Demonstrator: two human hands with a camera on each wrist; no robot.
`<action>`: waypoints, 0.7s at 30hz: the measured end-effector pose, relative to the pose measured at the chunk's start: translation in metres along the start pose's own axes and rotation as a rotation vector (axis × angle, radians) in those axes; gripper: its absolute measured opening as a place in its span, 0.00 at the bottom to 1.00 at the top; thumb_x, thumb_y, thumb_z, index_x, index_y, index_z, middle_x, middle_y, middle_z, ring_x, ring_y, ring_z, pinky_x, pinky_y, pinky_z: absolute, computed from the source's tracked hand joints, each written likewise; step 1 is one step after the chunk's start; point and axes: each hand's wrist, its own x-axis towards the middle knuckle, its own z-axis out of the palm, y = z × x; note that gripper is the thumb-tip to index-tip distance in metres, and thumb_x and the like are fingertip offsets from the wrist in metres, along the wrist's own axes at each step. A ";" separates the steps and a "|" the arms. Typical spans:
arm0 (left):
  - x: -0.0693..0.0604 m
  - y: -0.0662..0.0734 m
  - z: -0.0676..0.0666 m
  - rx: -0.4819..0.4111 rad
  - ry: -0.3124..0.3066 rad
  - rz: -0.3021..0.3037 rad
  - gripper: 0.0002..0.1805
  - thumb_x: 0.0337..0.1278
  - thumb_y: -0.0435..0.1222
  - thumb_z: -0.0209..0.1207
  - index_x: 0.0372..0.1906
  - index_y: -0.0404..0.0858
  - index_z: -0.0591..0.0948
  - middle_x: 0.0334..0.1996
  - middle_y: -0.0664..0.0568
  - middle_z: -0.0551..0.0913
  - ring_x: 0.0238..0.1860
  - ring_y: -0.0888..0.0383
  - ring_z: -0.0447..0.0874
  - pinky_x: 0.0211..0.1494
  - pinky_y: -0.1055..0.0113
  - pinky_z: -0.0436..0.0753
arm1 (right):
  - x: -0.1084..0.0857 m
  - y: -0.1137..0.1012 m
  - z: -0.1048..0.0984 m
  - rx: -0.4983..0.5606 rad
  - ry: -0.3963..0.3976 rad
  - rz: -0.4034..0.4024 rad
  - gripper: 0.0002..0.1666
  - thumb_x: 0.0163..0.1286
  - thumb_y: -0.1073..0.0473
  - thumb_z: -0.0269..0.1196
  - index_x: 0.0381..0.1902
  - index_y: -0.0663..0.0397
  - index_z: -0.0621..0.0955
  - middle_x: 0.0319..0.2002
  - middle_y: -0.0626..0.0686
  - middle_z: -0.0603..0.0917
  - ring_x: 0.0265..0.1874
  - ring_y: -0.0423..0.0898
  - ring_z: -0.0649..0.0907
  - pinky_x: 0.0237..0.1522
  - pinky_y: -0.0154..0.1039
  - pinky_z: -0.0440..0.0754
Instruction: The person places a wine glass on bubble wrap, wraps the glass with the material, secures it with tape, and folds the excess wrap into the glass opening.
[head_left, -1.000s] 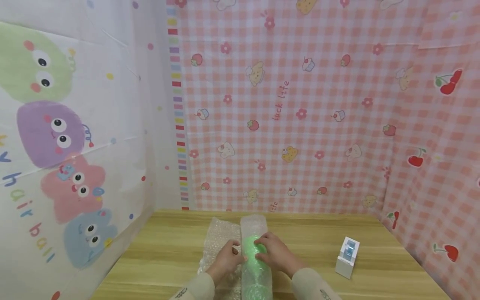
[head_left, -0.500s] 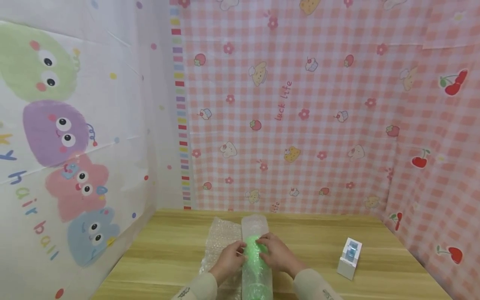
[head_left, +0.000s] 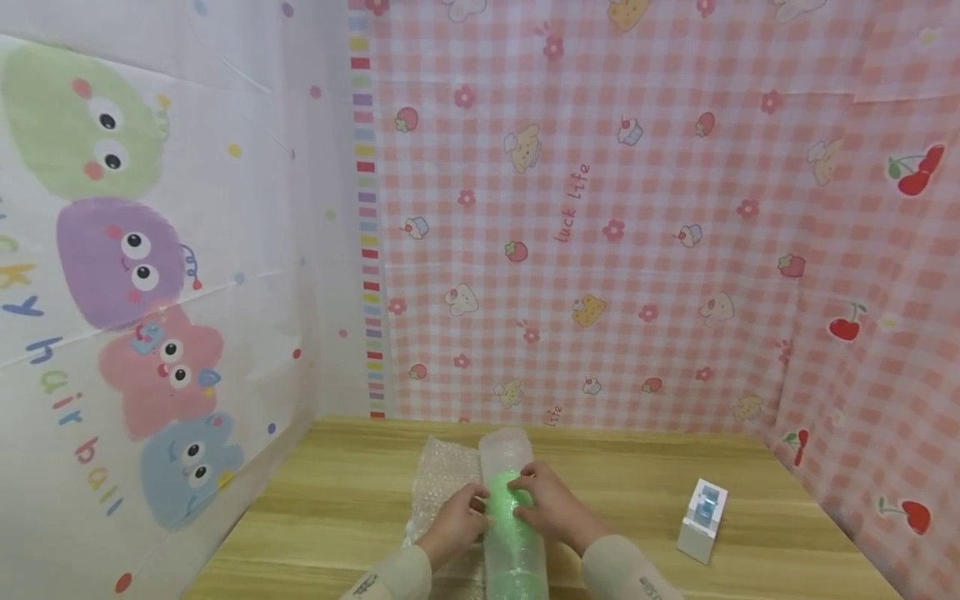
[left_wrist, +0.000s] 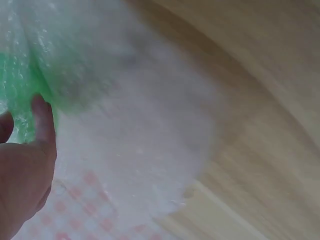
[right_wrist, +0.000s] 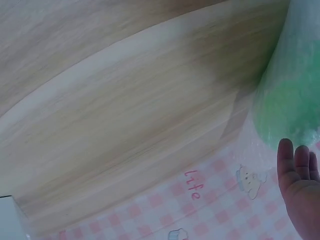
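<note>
A bubble-wrapped bundle (head_left: 513, 550) lies lengthwise on the table, with something bright green showing through its clear layers. What the green thing is, I cannot tell. My left hand (head_left: 457, 518) touches the bundle's left side; in the left wrist view its index finger (left_wrist: 44, 120) lies against the wrap, with the thumb apart from it. From the right, my right hand (head_left: 555, 508) rests on the bundle, its fingers (right_wrist: 285, 157) extended along the plastic in the right wrist view. A flat sheet of bubble wrap (head_left: 442, 479) spreads to the left, partly under my left forearm.
On the right of the wooden table (head_left: 615, 475) stands a small white tape dispenser-like box (head_left: 702, 521) with a blue part on top. Behind the table hangs a pink checked cloth (head_left: 570, 275); a white cartoon-print cloth (head_left: 285, 275) hangs at the left.
Both hands stay on the bundle, with only slight shifts of the fingers. The bundle's far end has tilted slightly left. The head view has turned a little to the left.
</note>
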 end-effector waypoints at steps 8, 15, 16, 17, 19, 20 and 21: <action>0.001 -0.005 -0.005 0.099 0.053 0.044 0.15 0.50 0.22 0.62 0.45 0.28 0.77 0.35 0.45 0.78 0.38 0.50 0.78 0.41 0.56 0.82 | 0.002 -0.006 0.005 -0.059 -0.014 0.003 0.21 0.64 0.62 0.69 0.54 0.63 0.81 0.46 0.55 0.74 0.46 0.54 0.76 0.48 0.50 0.78; 0.002 0.002 -0.001 -0.006 0.044 0.013 0.21 0.48 0.19 0.60 0.51 0.26 0.75 0.31 0.44 0.77 0.31 0.56 0.76 0.34 0.63 0.82 | -0.002 -0.007 0.002 -0.008 -0.003 0.037 0.22 0.63 0.63 0.69 0.54 0.64 0.79 0.46 0.56 0.75 0.47 0.56 0.77 0.49 0.54 0.79; 0.003 0.002 -0.001 -0.020 0.036 0.006 0.22 0.49 0.20 0.59 0.53 0.26 0.74 0.31 0.44 0.77 0.31 0.56 0.76 0.35 0.62 0.83 | -0.003 -0.006 0.001 0.000 0.002 0.045 0.22 0.63 0.62 0.69 0.54 0.65 0.79 0.47 0.57 0.76 0.47 0.57 0.78 0.50 0.55 0.79; 0.003 0.004 0.000 -0.042 0.021 -0.008 0.22 0.52 0.21 0.58 0.55 0.25 0.74 0.32 0.44 0.78 0.32 0.56 0.78 0.36 0.60 0.84 | -0.003 -0.005 0.000 0.010 0.006 0.053 0.23 0.63 0.62 0.69 0.54 0.65 0.78 0.48 0.57 0.76 0.48 0.57 0.78 0.51 0.55 0.79; 0.005 0.006 0.000 -0.084 -0.015 -0.053 0.22 0.59 0.26 0.58 0.59 0.25 0.72 0.35 0.44 0.78 0.33 0.55 0.80 0.39 0.57 0.86 | -0.005 -0.003 -0.001 0.025 0.016 0.061 0.23 0.63 0.62 0.69 0.54 0.66 0.77 0.48 0.58 0.77 0.49 0.58 0.79 0.53 0.57 0.78; 0.006 0.008 0.001 -0.096 -0.026 -0.074 0.23 0.61 0.28 0.59 0.60 0.25 0.72 0.36 0.44 0.79 0.35 0.54 0.81 0.41 0.56 0.86 | -0.005 -0.001 -0.002 0.031 0.017 0.061 0.24 0.63 0.62 0.69 0.54 0.67 0.77 0.49 0.58 0.77 0.49 0.58 0.79 0.53 0.57 0.78; 0.006 0.009 0.001 -0.101 -0.036 -0.095 0.23 0.63 0.31 0.60 0.61 0.26 0.72 0.37 0.44 0.79 0.35 0.54 0.82 0.42 0.56 0.86 | -0.006 0.001 -0.002 0.037 0.015 0.064 0.24 0.63 0.61 0.69 0.54 0.68 0.77 0.49 0.58 0.77 0.49 0.59 0.79 0.53 0.57 0.78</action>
